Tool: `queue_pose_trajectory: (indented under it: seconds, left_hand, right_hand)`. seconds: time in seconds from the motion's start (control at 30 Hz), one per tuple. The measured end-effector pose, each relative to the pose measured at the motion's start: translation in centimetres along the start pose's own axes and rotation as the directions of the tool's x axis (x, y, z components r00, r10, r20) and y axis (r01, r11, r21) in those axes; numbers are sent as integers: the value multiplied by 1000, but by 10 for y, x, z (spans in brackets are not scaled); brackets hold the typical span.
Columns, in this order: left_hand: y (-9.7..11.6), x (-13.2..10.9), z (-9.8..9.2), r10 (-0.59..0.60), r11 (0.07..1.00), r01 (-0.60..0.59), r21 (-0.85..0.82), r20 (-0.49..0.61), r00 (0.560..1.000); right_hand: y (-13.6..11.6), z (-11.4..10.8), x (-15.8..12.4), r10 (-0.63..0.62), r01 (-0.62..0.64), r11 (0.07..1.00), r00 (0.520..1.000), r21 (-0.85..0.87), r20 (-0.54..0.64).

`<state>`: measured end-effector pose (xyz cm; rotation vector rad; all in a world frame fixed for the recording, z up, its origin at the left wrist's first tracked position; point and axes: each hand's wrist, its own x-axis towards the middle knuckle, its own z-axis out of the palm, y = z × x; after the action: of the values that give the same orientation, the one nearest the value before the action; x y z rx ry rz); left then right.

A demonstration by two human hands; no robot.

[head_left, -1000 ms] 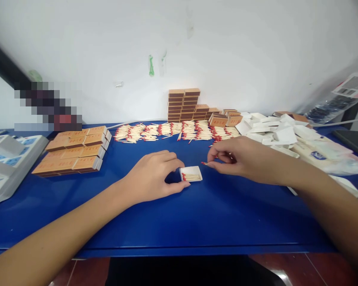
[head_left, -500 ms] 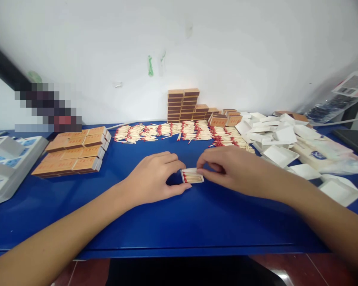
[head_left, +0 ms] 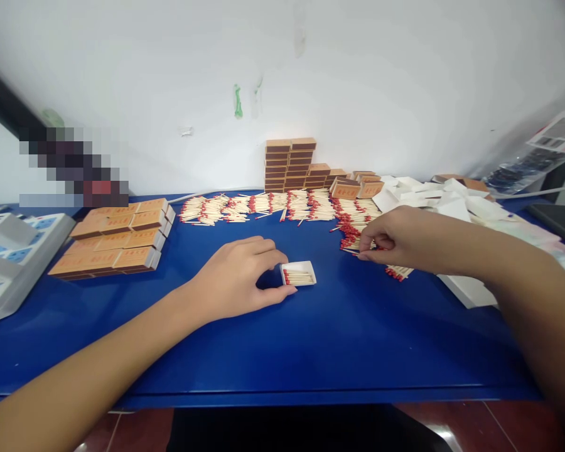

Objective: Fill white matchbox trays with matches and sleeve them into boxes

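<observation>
My left hand (head_left: 245, 276) grips the left end of a small white matchbox tray (head_left: 312, 274) between thumb and forefinger. The tray rests on the blue table, with a layer of red-tipped matches (head_left: 299, 278) lying in its lower part. To the right, my right hand (head_left: 395, 238) has its thumb and forefinger pinched together at the near edge of a heap of loose matches (head_left: 348, 227). What is between those fingertips cannot be made out. A small bunch of matches (head_left: 398, 273) lies just below that hand.
Closed orange matchboxes (head_left: 117, 242) are stacked on the left beside a white power strip (head_left: 51, 251). More matchboxes (head_left: 289, 166) stand against the wall behind a row of loose matches (head_left: 258, 204). White empty trays (head_left: 419, 191) pile up at the right, partly behind my right arm.
My right hand has moved from the tray rightward to the match heap. The tray has shifted slightly left, still in my left hand. A small bunch of matches now shows below the right hand.
</observation>
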<state>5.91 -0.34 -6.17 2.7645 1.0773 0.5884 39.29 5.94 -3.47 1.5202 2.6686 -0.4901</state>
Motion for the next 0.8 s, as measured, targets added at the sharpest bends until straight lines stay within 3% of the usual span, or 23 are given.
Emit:
queue_pose_trajectory:
  seconds: [0.23, 0.43, 0.67, 0.8]
  left_hand:
    - [0, 0, -1, -4, 1000, 4, 4, 3, 1000]
    - [1, 1, -1, -17, 1000, 17, -3, 12, 1000]
    - [0, 0, 0, -11, 1000, 11, 3, 21, 1000]
    - [0, 1, 0, -12, 1000, 11, 8, 20, 1000]
  right_hand:
    - [-10, -1, -5, 34, -37, 999, 993, 23, 111]
    - [-11, 2, -3, 34, -33, 999, 995, -8, 93]
    - [-3, -1, -11, 56, -64, 997, 983, 40, 177]
    - [-10, 0, -10, 25, -33, 998, 986, 45, 165]
